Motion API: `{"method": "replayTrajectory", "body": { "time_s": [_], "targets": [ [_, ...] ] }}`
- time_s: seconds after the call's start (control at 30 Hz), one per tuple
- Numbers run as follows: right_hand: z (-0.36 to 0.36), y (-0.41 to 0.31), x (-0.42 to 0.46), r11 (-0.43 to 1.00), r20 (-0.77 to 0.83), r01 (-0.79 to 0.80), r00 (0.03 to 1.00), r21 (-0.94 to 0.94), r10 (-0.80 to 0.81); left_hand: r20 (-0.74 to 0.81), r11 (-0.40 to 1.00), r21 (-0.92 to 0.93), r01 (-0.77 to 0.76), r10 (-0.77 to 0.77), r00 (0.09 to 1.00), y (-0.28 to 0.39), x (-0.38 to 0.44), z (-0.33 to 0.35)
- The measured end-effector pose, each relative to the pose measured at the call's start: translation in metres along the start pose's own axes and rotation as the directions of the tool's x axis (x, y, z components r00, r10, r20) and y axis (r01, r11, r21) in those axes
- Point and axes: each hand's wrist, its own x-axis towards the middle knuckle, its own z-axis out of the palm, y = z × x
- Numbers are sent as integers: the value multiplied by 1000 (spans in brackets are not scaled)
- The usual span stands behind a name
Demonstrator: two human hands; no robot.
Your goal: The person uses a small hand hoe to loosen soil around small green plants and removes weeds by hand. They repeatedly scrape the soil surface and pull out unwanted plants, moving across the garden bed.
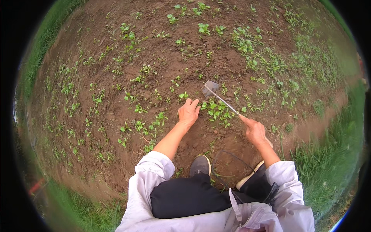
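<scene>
My right hand [255,131] grips the handle of a small hand hoe [222,100]. The hoe's thin metal shaft slants up and left to a flat grey blade [210,88], which rests at the soil. My left hand [189,112] is low over the ground, left of the blade, fingers bent and slightly apart; nothing shows in it. Just beyond its fingertips grows a small green seedling [183,95]. A dense clump of leafy seedlings [217,111] stands between my two hands, below the blade.
Brown soil [162,95] with scattered seedlings spreads ahead, thicker growth [269,63] at the right. Grass borders the plot at right [327,156] and lower left [89,211]. My shoes [200,165] stand on the soil, a dark cord loop [232,153] between them.
</scene>
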Motion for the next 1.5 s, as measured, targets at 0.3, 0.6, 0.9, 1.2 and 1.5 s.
{"method": "replayTrajectory", "body": {
  "time_s": [0.3, 0.6, 0.9, 1.2, 1.5],
  "targets": [
    [20, 11, -5, 880, -214, -122, 946, 460, 243, 201, 968, -31, 250, -239, 950, 8, -45, 5],
    [17, 14, -22, 861, -139, -376, 886, 342, 442, 519, 844, -44, 534, -438, 735, -1, -43, 9],
    [25, 20, -38, 895, -222, -326, 889, 305, 400, 503, 853, -31, 520, -437, 746, -3, -45, 9],
    [20, 57, -68, 865, -154, -446, 861, 230, 485, 478, 855, -26, 519, -445, 757, 0, -45, 11],
    [-3, 63, -3, 802, -346, -401, 749, 442, 565, 440, 867, -68, 494, -419, 795, -1, -43, 12]
  ]
}}
